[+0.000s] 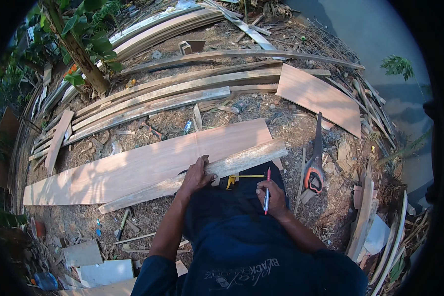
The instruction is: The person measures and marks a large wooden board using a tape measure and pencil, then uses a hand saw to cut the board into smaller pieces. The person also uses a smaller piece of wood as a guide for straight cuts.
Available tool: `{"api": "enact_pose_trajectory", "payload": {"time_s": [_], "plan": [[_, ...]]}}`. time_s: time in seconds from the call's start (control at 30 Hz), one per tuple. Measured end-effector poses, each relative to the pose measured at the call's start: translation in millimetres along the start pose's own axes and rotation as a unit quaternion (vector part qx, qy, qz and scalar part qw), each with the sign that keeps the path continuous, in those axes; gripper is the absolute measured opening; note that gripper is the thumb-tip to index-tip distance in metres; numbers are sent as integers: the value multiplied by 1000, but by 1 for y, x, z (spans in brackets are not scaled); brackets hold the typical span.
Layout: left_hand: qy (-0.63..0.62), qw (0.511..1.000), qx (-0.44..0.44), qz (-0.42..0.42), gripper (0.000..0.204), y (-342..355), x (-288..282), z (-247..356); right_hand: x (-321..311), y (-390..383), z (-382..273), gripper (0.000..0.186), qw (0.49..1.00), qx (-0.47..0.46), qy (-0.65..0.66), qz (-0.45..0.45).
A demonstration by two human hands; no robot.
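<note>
My left hand (197, 176) is closed over a long, narrow wooden plank (246, 157) that lies slanted across my lap; its thumb is on the near side. In my right hand (275, 197) is a pen (267, 195) with a red tip and a pale barrel, held upright between the fingers. Between my hands, a yellow and black tape measure (227, 183) rests on my lap, its yellow blade drawn out to the right. Beyond the plank, a wide sheet of plywood (133, 165) stretches away to the left, partly overlapped by the plank.
A handsaw (315, 170) with an orange and black handle lies to the right. Farther off are long timber strips (172, 81), another plywood piece (320, 96) and a tree trunk (76, 47). At lower left, a hammer-like tool (123, 224) lies near board offcuts (106, 273).
</note>
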State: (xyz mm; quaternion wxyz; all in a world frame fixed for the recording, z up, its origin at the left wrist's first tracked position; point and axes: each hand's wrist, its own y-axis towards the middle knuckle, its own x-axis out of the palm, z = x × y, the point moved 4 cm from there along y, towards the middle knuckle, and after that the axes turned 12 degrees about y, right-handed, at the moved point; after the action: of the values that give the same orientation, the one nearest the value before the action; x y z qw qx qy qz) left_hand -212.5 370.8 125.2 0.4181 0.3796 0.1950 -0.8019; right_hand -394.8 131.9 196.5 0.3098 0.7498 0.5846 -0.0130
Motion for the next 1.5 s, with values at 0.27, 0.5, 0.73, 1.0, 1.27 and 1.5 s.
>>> {"api": "enact_pose_trajectory", "payload": {"time_s": [0.27,0.5,0.73,1.0,1.27,1.5], "plan": [[60,996,20,-69,66,12,-1,2,-104,-90,152,30,916,355,-45,181],[33,997,-20,-65,64,7,1,0,-99,-192,261,22,851,506,35,135],[47,996,-34,-61,63,5,1,5,-77,-193,236,28,862,503,-32,60],[40,995,-71,-59,62,3,2,9,-90,-79,222,18,898,404,118,130],[43,997,-54,-34,65,1,-2,14,-90,34,75,32,893,230,320,217],[38,998,-42,-30,69,3,1,6,-180,69,-200,28,823,-425,369,75]]}}
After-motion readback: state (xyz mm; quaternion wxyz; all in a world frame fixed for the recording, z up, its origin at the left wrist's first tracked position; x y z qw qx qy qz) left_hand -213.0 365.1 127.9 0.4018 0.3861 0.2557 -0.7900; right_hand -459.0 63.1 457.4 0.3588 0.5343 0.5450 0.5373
